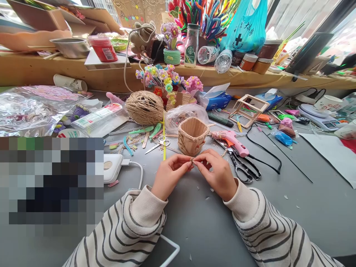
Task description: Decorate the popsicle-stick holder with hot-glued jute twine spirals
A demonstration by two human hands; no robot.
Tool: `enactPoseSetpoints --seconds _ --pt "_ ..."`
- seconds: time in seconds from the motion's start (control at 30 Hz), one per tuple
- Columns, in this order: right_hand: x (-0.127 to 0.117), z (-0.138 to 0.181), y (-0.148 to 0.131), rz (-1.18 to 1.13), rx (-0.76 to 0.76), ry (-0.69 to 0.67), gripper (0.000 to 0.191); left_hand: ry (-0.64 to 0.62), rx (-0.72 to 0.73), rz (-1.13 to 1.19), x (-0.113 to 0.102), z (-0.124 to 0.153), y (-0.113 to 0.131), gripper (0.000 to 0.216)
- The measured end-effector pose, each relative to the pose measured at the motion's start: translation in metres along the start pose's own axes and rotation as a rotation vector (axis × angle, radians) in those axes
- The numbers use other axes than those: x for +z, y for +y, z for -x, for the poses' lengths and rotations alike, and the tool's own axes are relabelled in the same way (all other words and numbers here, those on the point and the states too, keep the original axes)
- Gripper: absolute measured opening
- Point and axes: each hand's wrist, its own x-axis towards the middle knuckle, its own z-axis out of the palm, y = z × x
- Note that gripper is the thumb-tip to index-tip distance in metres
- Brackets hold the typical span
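Note:
My left hand (171, 173) and my right hand (218, 173) meet fingertip to fingertip above the grey table. Both are closed in a pinch on a short bit of brown jute twine (191, 159), mostly covered by the fingers. Just beyond them stands a small wooden-stick pot (191, 138), upright, with braided twine around its rim. Right of the pot lies a pink glue gun (232, 142), and below that a pair of black-handled scissors (244, 167). Small white-handled scissors (160, 143) rest on the left, in front of a large ball of jute twine (144, 107).
A white power bank (112, 167) with a cable sits left of my hands. Behind are yarn flowers (167, 79), a wooden frame (249, 109) and a kitchen scale (319, 116). The glue gun's black cord loops rightward. Jars and pipe cleaners (205, 18) stand along the ledge.

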Motion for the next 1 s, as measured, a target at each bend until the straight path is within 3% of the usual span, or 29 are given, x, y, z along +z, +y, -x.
enactPoseSetpoints --seconds 0.53,1.0 --pt "0.007 0.002 -0.011 -0.15 0.283 0.099 0.008 0.02 0.023 -0.008 0.0 0.001 0.0 0.02" --pt "-0.002 -0.002 -0.008 -0.238 0.26 0.078 0.009 0.053 -0.017 0.054 -0.002 0.0 0.004 0.019"
